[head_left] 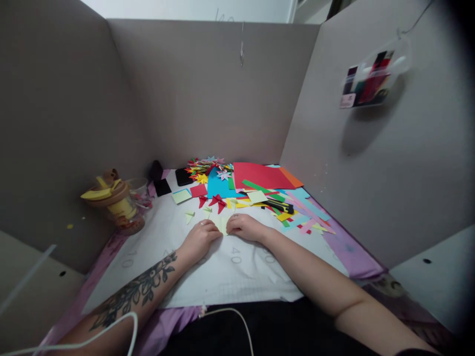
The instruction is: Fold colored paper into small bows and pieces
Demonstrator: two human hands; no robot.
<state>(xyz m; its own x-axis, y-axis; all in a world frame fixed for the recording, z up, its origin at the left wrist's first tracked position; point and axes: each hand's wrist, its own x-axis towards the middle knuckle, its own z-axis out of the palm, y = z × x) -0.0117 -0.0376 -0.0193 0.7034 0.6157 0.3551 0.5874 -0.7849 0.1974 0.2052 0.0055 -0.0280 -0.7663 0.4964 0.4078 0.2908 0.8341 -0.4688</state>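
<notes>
The left hand (202, 238) closes its fingertips on the near-left edge of a small pale yellow paper (223, 224), and the right hand (248, 228) grips the same paper from its three o'clock side. The thumbs are partly hidden, so how firmly each pinches I cannot tell. The paper lies between the hands, low over a white cloth (222, 284) printed with numbers.

The step looks like folding or creasing. To do it well, I would keep the left fingertips as the anchor, match the edges before pressing, then run one right fingertip along the crease in a single stroke. The cloth is rumpled near the hands, so a smoother patch should give a sharper line.

At twelve o'clock, just beyond the paper, sit red folded pieces (218, 202); at ten, a pale folded piece (189, 216). A cutter (281, 205) lies at two among paper strips (299, 213), best kept away from the right wrist. Farther out, a red sheet (256, 174) lies at one o'clock and paper stars (202, 179) between eleven and twelve.
</notes>
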